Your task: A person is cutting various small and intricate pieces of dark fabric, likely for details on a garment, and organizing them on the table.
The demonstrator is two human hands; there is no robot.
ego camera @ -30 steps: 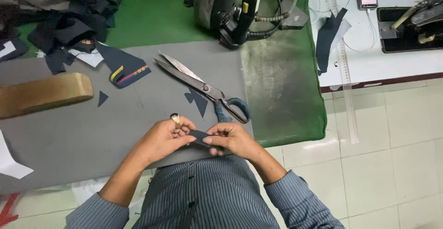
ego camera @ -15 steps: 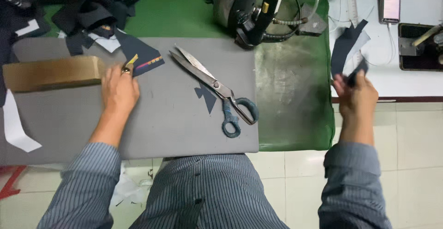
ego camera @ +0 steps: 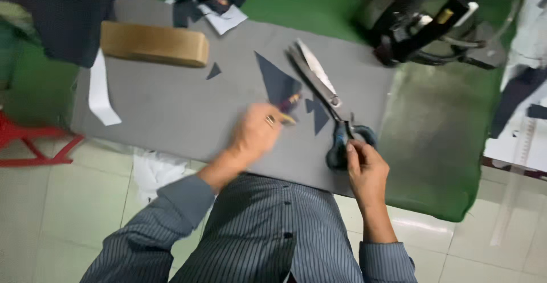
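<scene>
My left hand [ego camera: 257, 133], blurred by motion, pinches the near corner of a dark navy fabric piece [ego camera: 275, 80] that lies on the grey mat [ego camera: 171, 109]. Coloured pencil-like sticks [ego camera: 290, 102] lie by its fingers. My right hand [ego camera: 366, 172] closes its fingers on the dark blue handles of the large scissors [ego camera: 327, 92]. The scissors lie on the mat with their blades pointing away from me. A small navy scrap [ego camera: 318, 115] rests between my two hands, beside the blades.
A brown cardboard block [ego camera: 154, 43], a white paper strip [ego camera: 102, 95] and a tiny navy triangle [ego camera: 213, 71] lie on the mat's left part. Dark fabric [ego camera: 62, 15] is piled at the far left. A black machine [ego camera: 421, 21] stands on the green cloth [ego camera: 444, 146]. A red frame [ego camera: 28, 140] stands on the floor.
My left hand has pulled the navy piece from the far left to the mat's middle. My right hand came back from the right-hand table, without the cloth it held, and took the scissors' handles.
</scene>
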